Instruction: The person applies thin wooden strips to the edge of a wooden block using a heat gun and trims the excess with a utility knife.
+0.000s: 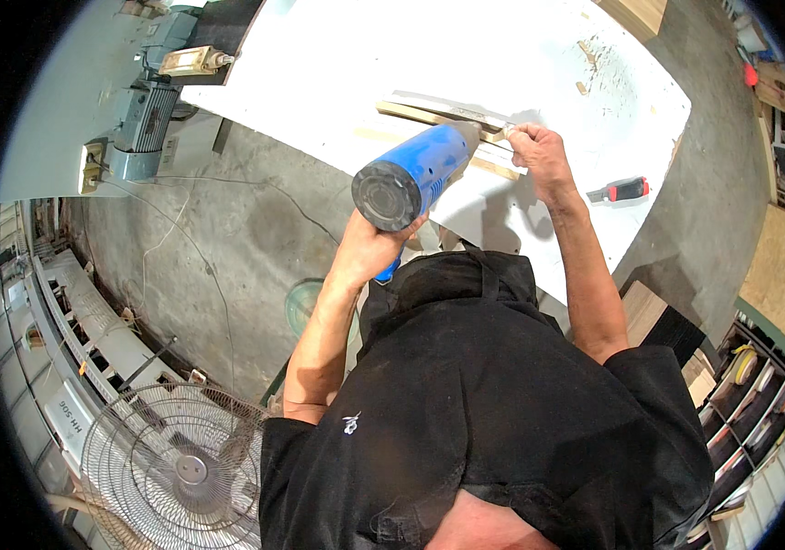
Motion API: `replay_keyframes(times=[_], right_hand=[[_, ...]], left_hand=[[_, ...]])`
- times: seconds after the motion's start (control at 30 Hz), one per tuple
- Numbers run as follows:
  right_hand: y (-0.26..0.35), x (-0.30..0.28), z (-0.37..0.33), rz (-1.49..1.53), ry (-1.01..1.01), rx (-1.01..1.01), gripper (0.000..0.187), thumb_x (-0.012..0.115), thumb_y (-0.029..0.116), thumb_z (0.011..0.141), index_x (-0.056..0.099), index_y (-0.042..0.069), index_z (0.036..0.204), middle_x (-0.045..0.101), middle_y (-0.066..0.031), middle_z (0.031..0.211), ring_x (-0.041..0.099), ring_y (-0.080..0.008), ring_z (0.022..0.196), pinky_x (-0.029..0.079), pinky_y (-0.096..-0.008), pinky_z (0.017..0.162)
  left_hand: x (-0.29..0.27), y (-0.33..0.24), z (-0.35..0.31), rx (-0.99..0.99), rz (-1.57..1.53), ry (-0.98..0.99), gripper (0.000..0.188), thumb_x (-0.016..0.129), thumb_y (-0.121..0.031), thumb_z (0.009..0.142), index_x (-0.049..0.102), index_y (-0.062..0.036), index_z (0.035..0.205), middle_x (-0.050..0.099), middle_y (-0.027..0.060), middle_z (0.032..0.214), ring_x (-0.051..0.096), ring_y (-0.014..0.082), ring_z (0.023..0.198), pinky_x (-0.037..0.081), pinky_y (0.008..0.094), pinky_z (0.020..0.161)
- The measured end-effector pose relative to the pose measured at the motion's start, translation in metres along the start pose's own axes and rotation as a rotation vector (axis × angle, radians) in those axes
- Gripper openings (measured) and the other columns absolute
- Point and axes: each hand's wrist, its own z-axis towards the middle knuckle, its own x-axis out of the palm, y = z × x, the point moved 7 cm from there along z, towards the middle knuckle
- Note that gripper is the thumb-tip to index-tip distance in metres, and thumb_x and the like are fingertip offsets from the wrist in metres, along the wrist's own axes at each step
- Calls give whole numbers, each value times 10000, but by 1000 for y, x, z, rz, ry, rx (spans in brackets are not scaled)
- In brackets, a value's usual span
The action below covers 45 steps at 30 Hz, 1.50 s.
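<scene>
A white table (pixel 310 82) spreads in front. Near its edge, a blue heat gun (pixel 436 158), its handle wrapped by the left hand (pixel 376 243), points toward wooden strips (pixel 401 111) lying there. The right hand (pixel 541 163) pinches a thin strip's end. Rightward lies a red-and-black tool (pixel 628 189).
</scene>
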Motion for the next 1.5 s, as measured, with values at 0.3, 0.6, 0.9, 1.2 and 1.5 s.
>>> replay_keyframes(times=[0.3,0.6,0.9,1.2,1.5], right_hand=[[4,13,2,296,56,0,129,627,118,892,643,-5,856,529,24,683,429,-59,556,400,-219,543],[19,28,1,390,148,-23,112,611,105,876,635,-4,877,495,44,679,408,-51,556,411,-238,600],[31,31,2,380,136,-14,115,620,104,860,637,-9,874,531,28,712,426,-46,563,410,-216,575],[31,29,3,346,137,-22,106,621,98,850,638,-5,866,540,20,712,435,-47,563,414,-210,569],[31,23,5,213,117,-26,115,634,119,859,653,6,847,551,23,702,439,-44,566,391,-210,536]], left_hand=[[-1,10,0,-77,-45,6,335,723,-206,862,612,-3,1104,641,62,883,582,149,770,502,335,689],[-4,14,2,-98,-104,1,311,713,-198,871,618,-9,1099,629,44,854,568,144,767,491,325,683],[-24,10,-4,-46,-171,-41,284,680,-234,898,621,-22,1078,662,55,877,601,148,788,493,301,677],[-38,8,-4,-94,-385,-95,293,676,-192,894,606,-16,1119,664,76,903,606,142,743,502,277,629],[-40,3,-9,-121,-323,-33,329,682,-171,886,590,-3,1153,656,104,1015,635,166,828,520,292,656]])
